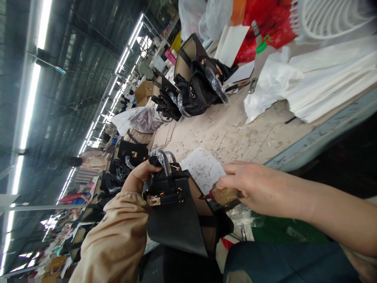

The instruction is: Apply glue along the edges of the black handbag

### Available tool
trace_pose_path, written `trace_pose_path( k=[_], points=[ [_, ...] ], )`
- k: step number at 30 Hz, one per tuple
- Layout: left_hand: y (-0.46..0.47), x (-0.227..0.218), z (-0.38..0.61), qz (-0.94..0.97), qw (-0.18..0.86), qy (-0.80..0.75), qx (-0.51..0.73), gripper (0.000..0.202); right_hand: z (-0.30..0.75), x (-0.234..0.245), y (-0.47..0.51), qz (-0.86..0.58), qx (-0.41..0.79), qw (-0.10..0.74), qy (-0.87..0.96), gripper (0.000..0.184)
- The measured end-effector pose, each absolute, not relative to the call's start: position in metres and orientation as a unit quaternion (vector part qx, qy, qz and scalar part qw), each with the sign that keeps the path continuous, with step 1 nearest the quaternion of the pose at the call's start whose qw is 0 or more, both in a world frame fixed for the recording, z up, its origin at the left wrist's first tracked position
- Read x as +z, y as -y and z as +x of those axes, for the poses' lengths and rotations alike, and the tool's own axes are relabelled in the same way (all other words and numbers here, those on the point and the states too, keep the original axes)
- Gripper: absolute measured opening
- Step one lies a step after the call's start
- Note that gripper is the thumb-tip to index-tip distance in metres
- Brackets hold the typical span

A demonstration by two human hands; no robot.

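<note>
A black handbag (176,218) with gold-coloured hardware and plastic-wrapped handles tilts at the table's near edge. My left hand (144,173) is closed on the bag's top edge beside the handles. In my right hand (250,184) is a yellowish-brown squeeze bottle (226,193) with a red nozzle. The nozzle tip points at the bag's side edge, where tan lining shows; whether it touches cannot be made out. Under the bottle and behind the bag lies a stained white sheet (203,167).
Further along the worktable (200,131) sit black bags (197,88) with wrapped handles. White cloth (309,82), a green-capped bottle (262,53), red plastic (265,23) and a white fan (332,19) stand at the upper right. Another black bag (132,153) is just left.
</note>
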State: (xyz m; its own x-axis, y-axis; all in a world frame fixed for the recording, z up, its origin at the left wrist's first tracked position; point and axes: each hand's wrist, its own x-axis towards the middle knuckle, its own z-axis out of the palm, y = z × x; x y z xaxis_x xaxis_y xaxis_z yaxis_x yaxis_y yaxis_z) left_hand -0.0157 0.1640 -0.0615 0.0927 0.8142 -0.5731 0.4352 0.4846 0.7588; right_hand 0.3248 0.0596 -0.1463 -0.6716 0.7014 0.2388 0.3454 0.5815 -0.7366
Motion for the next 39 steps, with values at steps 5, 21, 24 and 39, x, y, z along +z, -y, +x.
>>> trace_pose_path(
  k=[5,21,24,39],
  points=[
    [-0.163,-0.06,-0.019,0.479,0.558,-0.654,0.18,0.03,0.322,-0.146,-0.059,-0.3,0.36,0.225,0.854,0.041],
    [-0.164,-0.069,-0.037,0.456,0.576,-0.649,0.198,0.036,0.319,-0.15,-0.059,-0.297,0.304,0.256,0.868,0.049],
    [-0.163,-0.069,-0.038,0.449,0.576,-0.651,0.205,0.038,0.318,-0.153,-0.056,-0.279,0.326,0.234,0.873,0.047],
    [-0.163,-0.072,-0.044,0.45,0.6,-0.629,0.205,0.033,0.319,-0.146,-0.062,-0.284,0.308,0.235,0.877,0.05]
  ],
)
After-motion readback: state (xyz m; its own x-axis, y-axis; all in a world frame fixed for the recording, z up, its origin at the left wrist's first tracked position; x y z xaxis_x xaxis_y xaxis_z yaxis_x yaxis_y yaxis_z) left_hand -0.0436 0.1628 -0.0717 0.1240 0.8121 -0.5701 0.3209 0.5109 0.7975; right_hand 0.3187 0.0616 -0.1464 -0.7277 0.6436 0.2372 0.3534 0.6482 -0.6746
